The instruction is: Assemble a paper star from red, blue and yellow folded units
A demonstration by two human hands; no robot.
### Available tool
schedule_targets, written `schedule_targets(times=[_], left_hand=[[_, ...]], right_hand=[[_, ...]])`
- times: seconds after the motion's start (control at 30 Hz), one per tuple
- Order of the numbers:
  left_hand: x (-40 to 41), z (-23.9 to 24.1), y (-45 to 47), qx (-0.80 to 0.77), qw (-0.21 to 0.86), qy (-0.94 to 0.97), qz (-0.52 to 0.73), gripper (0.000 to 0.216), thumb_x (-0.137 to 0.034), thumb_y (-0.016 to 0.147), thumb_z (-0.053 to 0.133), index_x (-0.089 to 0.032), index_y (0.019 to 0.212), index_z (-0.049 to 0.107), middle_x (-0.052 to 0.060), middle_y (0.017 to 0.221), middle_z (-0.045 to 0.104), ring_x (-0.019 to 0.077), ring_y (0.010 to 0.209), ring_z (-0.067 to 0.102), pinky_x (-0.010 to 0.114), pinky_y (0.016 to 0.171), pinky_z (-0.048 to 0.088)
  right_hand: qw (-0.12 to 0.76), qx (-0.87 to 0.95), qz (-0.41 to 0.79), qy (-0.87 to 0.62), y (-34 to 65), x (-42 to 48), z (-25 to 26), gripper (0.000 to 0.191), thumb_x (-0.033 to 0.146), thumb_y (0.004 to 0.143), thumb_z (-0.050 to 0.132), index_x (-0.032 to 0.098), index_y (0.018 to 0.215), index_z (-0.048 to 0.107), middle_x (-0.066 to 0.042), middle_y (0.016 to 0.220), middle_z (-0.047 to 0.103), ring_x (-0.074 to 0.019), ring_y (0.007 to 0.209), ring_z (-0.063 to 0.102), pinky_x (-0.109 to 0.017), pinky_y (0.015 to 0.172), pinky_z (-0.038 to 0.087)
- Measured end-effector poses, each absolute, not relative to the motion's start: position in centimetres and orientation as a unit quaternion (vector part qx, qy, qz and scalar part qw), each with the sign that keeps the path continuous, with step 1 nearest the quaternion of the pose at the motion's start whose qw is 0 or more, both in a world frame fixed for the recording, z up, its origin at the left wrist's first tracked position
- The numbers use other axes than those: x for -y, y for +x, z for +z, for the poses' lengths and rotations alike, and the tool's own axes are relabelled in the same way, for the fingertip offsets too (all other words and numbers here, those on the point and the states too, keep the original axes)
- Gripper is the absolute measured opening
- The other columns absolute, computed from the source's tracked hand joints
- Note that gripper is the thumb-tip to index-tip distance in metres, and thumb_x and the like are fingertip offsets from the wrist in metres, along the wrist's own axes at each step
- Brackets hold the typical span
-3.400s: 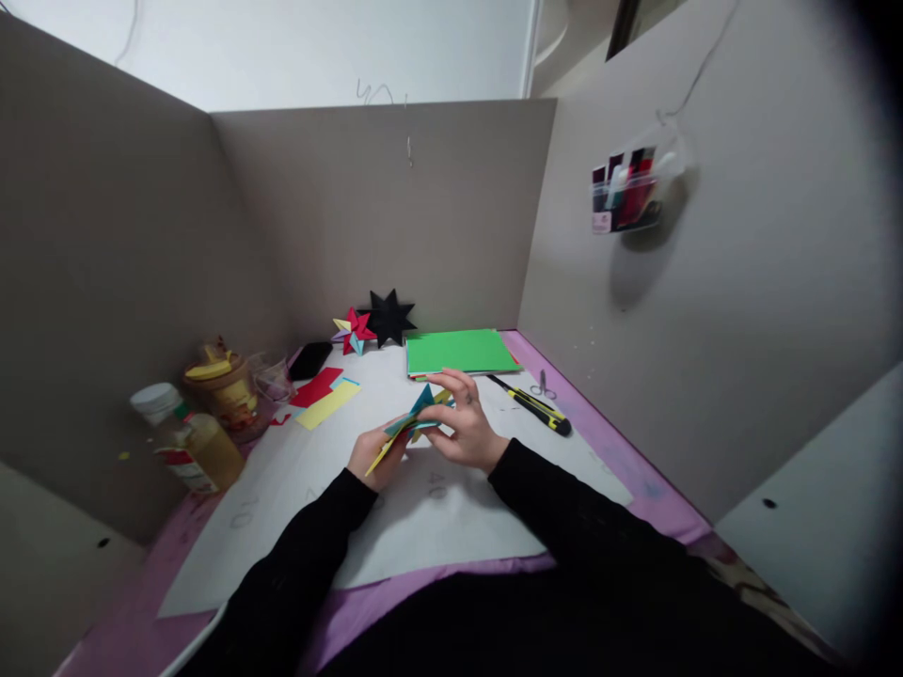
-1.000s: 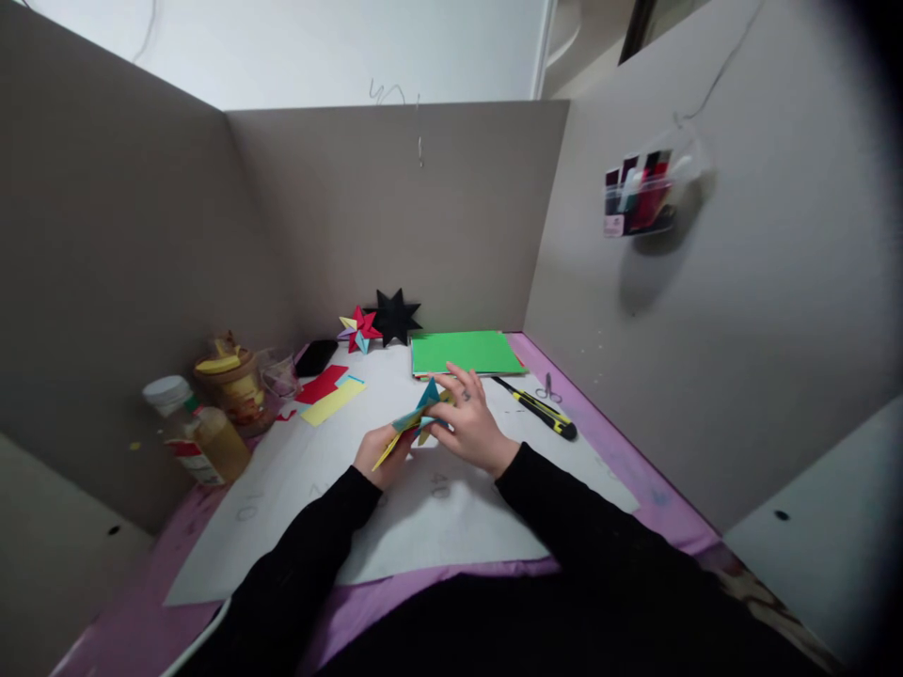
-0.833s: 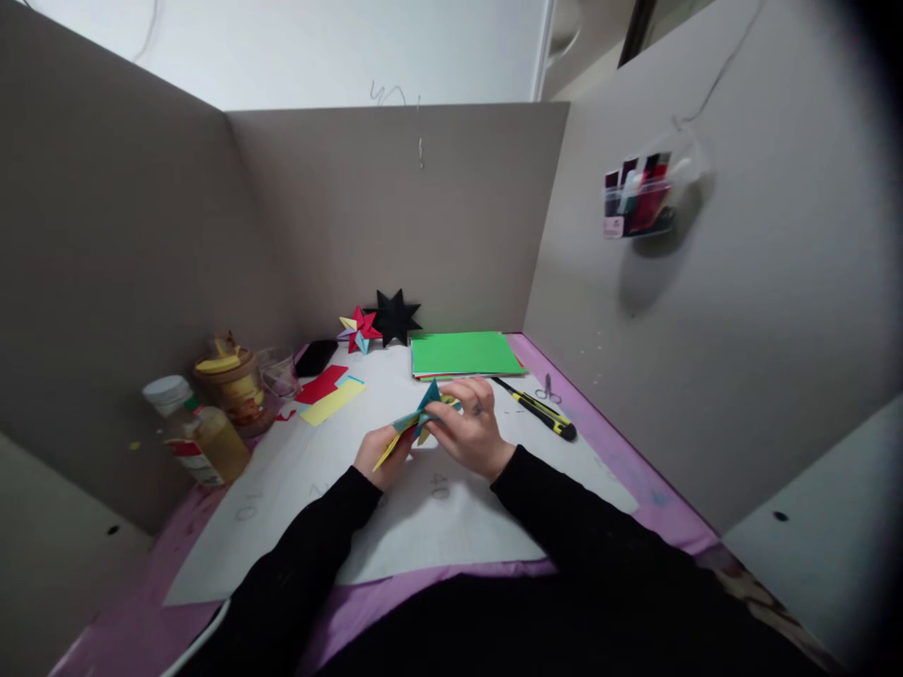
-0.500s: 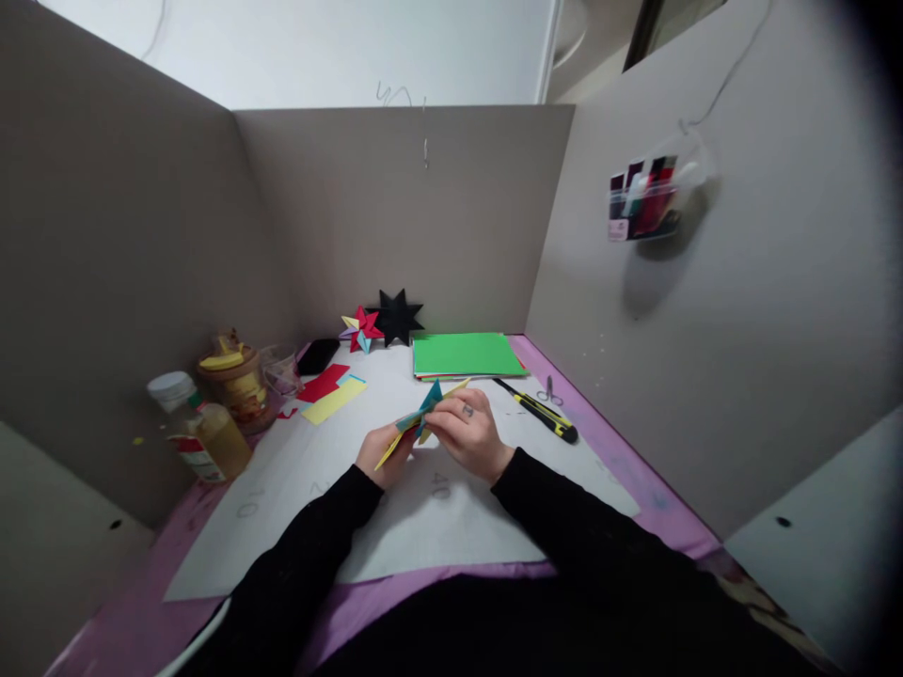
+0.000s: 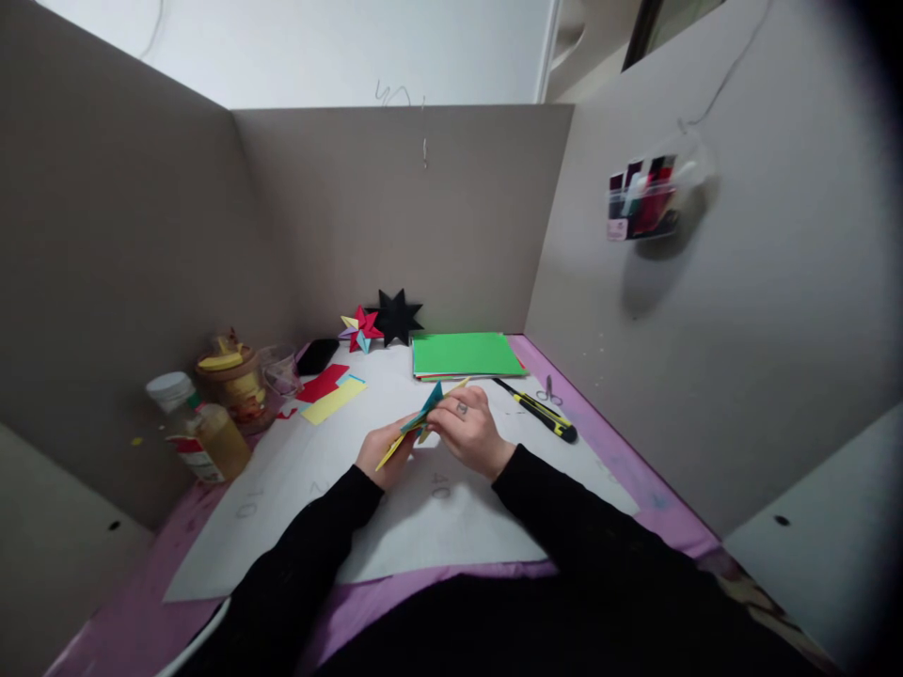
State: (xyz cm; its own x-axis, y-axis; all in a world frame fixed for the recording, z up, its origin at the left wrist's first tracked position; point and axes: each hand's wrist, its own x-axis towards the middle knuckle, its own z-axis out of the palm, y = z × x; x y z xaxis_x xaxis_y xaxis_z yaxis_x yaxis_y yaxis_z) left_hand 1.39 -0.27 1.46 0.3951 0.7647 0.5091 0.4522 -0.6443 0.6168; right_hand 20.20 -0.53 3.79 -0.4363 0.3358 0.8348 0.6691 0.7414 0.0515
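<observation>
Between my two hands, above the white sheet (image 5: 451, 527), is a folded paper piece (image 5: 421, 414) in yellow and blue, with pointed ends. My left hand (image 5: 385, 453) grips its lower left side, closed around the paper. The fingers of my right hand (image 5: 466, 428) pinch the upper right part, and a ring shows on one of them. A yellow point sticks out below my left hand and another above my right fingers. My hands hide part of the folds.
Behind my hands lies a stack of coloured paper (image 5: 466, 355), green on top. A utility knife (image 5: 543, 416) and scissors (image 5: 549, 393) are to the right. Left are paper strips (image 5: 335, 401), a phone (image 5: 318, 356), a bottle (image 5: 204, 437) and a jar (image 5: 236, 381). Folded stars (image 5: 399, 317) stand at the back.
The blue part of the folded paper now lies flatter along the yellow. My right fingers have shifted slightly, and both hands stay in nearly the same place.
</observation>
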Motion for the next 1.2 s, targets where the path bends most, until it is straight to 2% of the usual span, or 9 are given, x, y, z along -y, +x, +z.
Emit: schedule_targets(times=[0.1, 0.2, 0.4, 0.5, 0.6, 0.73, 0.9, 1.0, 1.2], left_hand=[[0.3, 1.5, 1.4, -0.375, 0.176, 0.816, 0.404, 0.032, -0.035, 0.088, 0.043, -0.017, 0.076, 0.066, 0.002, 0.069, 0.065, 0.0134, 0.065, 0.06, 0.026, 0.076, 0.051], [0.3, 1.3, 1.5, -0.376, 0.161, 0.816, 0.409, 0.031, -0.035, 0.087, 0.043, -0.017, 0.076, 0.065, 0.003, 0.07, 0.065, 0.0143, 0.067, 0.061, 0.025, 0.073, 0.051], [0.2, 1.0, 1.6, -0.389, 0.144, 0.82, 0.394, 0.031, -0.035, 0.088, 0.041, -0.017, 0.079, 0.064, 0.002, 0.066, 0.064, 0.0131, 0.058, 0.059, 0.023, 0.06, 0.049], [0.1, 0.8, 1.5, -0.388, 0.145, 0.818, 0.399, 0.031, -0.035, 0.089, 0.041, -0.017, 0.078, 0.064, 0.002, 0.07, 0.066, 0.0133, 0.063, 0.06, 0.023, 0.063, 0.049], [0.0, 0.7, 1.4, -0.382, 0.162, 0.813, 0.408, 0.031, -0.035, 0.089, 0.042, -0.017, 0.076, 0.064, 0.003, 0.075, 0.067, 0.0132, 0.066, 0.061, 0.023, 0.067, 0.05], [0.2, 0.9, 1.4, -0.375, 0.185, 0.806, 0.419, 0.032, -0.034, 0.089, 0.042, -0.016, 0.078, 0.065, 0.004, 0.079, 0.068, 0.014, 0.067, 0.061, 0.025, 0.069, 0.051], [0.1, 0.7, 1.3, -0.389, 0.168, 0.804, 0.416, 0.03, -0.034, 0.088, 0.042, -0.017, 0.089, 0.067, 0.004, 0.081, 0.069, 0.0159, 0.074, 0.063, 0.027, 0.073, 0.051], [0.0, 0.6, 1.2, -0.393, 0.165, 0.807, 0.41, 0.03, -0.035, 0.089, 0.042, -0.018, 0.094, 0.067, 0.003, 0.083, 0.07, 0.0152, 0.075, 0.063, 0.026, 0.073, 0.051], [-0.1, 0.5, 1.2, -0.386, 0.154, 0.814, 0.406, 0.029, -0.033, 0.089, 0.042, -0.017, 0.087, 0.066, 0.002, 0.079, 0.069, 0.0136, 0.07, 0.062, 0.023, 0.069, 0.051]], right_hand=[[0.418, 0.826, -0.203, -0.318, 20.1, 0.5, 3.7, 0.014, 0.025, 0.087, 0.051, 0.021, 0.084, 0.064, -0.002, 0.082, 0.066, -0.0187, 0.086, 0.048, -0.037, 0.083, 0.028], [0.411, 0.825, -0.213, -0.325, 19.9, 0.6, 3.4, 0.012, 0.027, 0.086, 0.052, 0.023, 0.085, 0.064, -0.002, 0.084, 0.066, -0.0194, 0.087, 0.048, -0.037, 0.084, 0.026], [0.405, 0.834, -0.206, -0.312, 19.6, 0.7, 2.9, 0.013, 0.027, 0.086, 0.051, 0.024, 0.08, 0.063, 0.0, 0.083, 0.066, -0.019, 0.087, 0.049, -0.039, 0.085, 0.023], [0.408, 0.828, -0.197, -0.329, 19.8, 0.6, 3.0, 0.012, 0.029, 0.086, 0.052, 0.025, 0.084, 0.064, 0.0, 0.083, 0.067, -0.0191, 0.088, 0.049, -0.04, 0.087, 0.022], [0.396, 0.831, -0.193, -0.34, 20.1, 0.5, 3.3, 0.013, 0.032, 0.087, 0.053, 0.024, 0.085, 0.064, -0.001, 0.074, 0.066, -0.0189, 0.086, 0.05, -0.039, 0.088, 0.022], [0.361, 0.85, -0.197, -0.328, 20.0, 0.4, 3.7, 0.016, 0.023, 0.089, 0.049, 0.023, 0.081, 0.063, 0.0, 0.065, 0.062, -0.0173, 0.081, 0.05, -0.038, 0.087, 0.025], [0.381, 0.85, -0.176, -0.318, 20.1, 0.4, 3.8, 0.012, 0.024, 0.086, 0.052, 0.023, 0.092, 0.063, -0.002, 0.078, 0.064, -0.0188, 0.087, 0.05, -0.039, 0.093, 0.026], [0.411, 0.832, -0.162, -0.334, 20.2, 0.5, 3.9, 0.011, 0.027, 0.085, 0.053, 0.022, 0.085, 0.063, -0.004, 0.084, 0.063, -0.0203, 0.09, 0.048, -0.039, 0.092, 0.028], [0.437, 0.805, -0.164, -0.366, 20.2, 0.4, 3.7, 0.016, 0.03, 0.087, 0.053, 0.021, 0.077, 0.062, -0.004, 0.082, 0.062, -0.0212, 0.09, 0.047, -0.039, 0.086, 0.028]])
